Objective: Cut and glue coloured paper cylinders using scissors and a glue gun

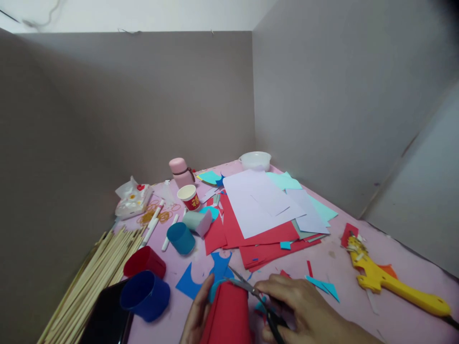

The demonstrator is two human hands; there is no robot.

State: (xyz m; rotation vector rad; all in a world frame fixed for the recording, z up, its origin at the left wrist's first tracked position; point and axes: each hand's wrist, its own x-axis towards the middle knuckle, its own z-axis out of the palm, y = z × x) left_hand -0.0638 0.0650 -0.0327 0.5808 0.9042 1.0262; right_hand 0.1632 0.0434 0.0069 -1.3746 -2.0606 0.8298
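At the bottom centre, my left hand (196, 313) is closed around the left side of a folded or rolled red paper (231, 317). My right hand (299, 306) grips black-handled scissors (274, 322). The scissor blades are parted and lie at the top edge of the red paper, pointing up and left. A light blue piece (215, 289) shows behind the paper's top edge. Cut blue paper (188, 283) with rounded gaps lies just beyond my left hand. Small light blue scraps (324, 286) lie beyond my right hand.
Red sheets (265, 253) and white sheets (258, 200) are piled mid-table. A yellow glue gun (401, 286) lies right. Left are a dark blue cup (145, 296), a red cup (145, 263), a teal cup (181, 239), wooden sticks (103, 267) and a black tray-like object (107, 315). A pink bottle (181, 173) stands behind.
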